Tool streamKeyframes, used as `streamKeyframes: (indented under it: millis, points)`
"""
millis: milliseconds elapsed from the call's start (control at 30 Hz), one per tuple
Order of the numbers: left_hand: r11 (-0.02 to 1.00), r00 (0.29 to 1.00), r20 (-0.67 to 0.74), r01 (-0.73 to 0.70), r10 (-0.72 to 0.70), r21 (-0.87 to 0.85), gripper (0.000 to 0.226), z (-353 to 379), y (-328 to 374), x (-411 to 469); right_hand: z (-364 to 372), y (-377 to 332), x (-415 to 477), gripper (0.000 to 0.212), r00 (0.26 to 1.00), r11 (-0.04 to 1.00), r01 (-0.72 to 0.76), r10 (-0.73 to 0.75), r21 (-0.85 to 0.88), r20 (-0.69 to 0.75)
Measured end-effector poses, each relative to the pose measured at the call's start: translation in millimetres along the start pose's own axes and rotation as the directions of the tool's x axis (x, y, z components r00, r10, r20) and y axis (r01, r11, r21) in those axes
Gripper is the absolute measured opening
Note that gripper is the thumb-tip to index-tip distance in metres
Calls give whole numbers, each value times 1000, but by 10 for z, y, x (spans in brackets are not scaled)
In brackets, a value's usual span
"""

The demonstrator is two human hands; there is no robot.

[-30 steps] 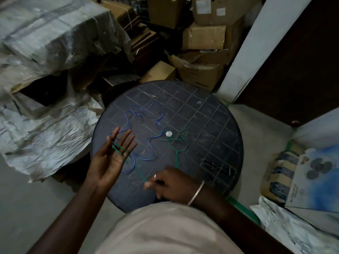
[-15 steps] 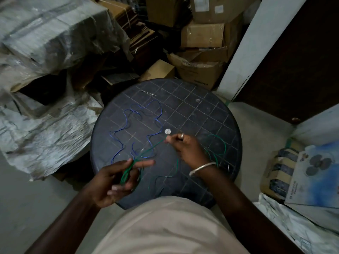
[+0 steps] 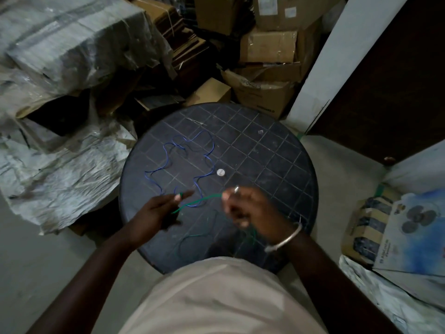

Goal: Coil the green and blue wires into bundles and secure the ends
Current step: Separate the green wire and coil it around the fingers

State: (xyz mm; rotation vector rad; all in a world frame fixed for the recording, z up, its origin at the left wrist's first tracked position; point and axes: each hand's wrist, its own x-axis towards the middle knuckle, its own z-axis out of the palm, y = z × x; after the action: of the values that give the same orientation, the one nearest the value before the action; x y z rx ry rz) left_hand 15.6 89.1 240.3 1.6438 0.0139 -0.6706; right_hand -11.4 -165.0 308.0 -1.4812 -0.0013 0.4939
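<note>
A thin green wire stretches between my two hands above the round dark table. My left hand pinches one end of it, with a turn around the fingers. My right hand, with a ring and a metal bangle, grips the wire further along; the slack falls in a loop on the table near my body. The blue wire lies loose in wavy loops on the left half of the table, beyond my left hand. The right hand is blurred.
A small silver disc marks the table's middle. Cardboard boxes are piled behind the table, plastic-covered bundles to the left. A white pillar and dark door stand at right; a printed box sits low right.
My right hand has drawn back toward me and down, pulling the green wire taut from the left hand. My left hand has lifted and moved right a little. The blue wire has not moved.
</note>
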Motion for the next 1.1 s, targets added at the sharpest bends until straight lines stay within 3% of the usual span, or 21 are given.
streamKeyframes:
  millis: [67,133,167,200,233,333,367,400,467,533,567,667,733,767,800,833,900,967,1000,1033,1100]
  points:
    - [965,959,266,160,-102,-208,51,-6,14,-137,-230,-47,106,38,984,999,-2,10,47,-177]
    - [846,817,577,289,27,-449,52,52,98,-312,-315,23,217,34,968,1000,-14,15,5,-250]
    - [730,747,649,361,147,-580,53,90,179,-388,-279,105,263,32,964,999,-23,11,-43,-264]
    - [633,725,632,360,273,-686,54,147,287,-457,-219,196,288,29,964,994,-27,-2,-108,-264]
    - [556,759,550,304,349,-773,54,182,329,-447,-127,300,293,27,969,983,-24,-22,-182,-245]
    - [402,885,296,140,359,-905,52,266,523,-383,157,533,201,33,999,934,16,-25,-358,-22]
    - [431,928,202,50,313,-901,51,245,528,-318,222,555,147,36,997,901,34,-2,-433,74]
    - [558,963,80,-80,257,-826,53,194,489,-259,257,552,89,36,988,863,58,24,-501,156]
    - [869,970,-125,-241,207,-432,56,92,406,-170,286,452,-10,33,968,824,104,45,-557,247]
    - [975,961,-167,-220,218,9,37,-6,273,-122,266,257,-78,29,964,861,122,15,-494,264]
    - [980,977,-113,-167,179,107,31,-19,216,-127,224,146,-103,30,969,905,103,2,-414,246]
    - [999,987,160,30,-33,17,35,-24,122,-265,-28,-149,-98,33,999,994,37,-33,-103,38]
    - [976,893,449,77,22,-201,42,16,175,-411,-217,-187,3,36,991,999,44,-43,-2,-124]
    - [881,789,605,207,108,-427,48,61,221,-470,-266,-132,79,35,980,999,48,-52,-22,-192]
    - [716,725,649,326,230,-617,53,117,294,-520,-275,-42,158,33,967,997,45,-60,-67,-247]
    - [589,740,583,317,337,-744,55,151,370,-555,-249,64,219,31,955,990,32,-70,-134,-287]
    - [452,829,407,216,384,-866,55,220,445,-508,-155,312,276,29,957,957,18,-100,-288,-272]
    - [381,876,290,134,386,-915,54,283,529,-426,-1,457,190,32,996,913,15,-48,-408,-70]
    - [452,912,211,31,353,-891,53,281,522,-348,85,495,123,33,999,884,19,0,-467,41]
    - [601,944,108,-108,313,-792,54,275,501,-279,160,517,51,34,991,852,36,37,-522,128]
    - [915,961,-105,-277,257,-293,49,251,422,-199,257,504,-67,34,973,805,95,50,-586,225]
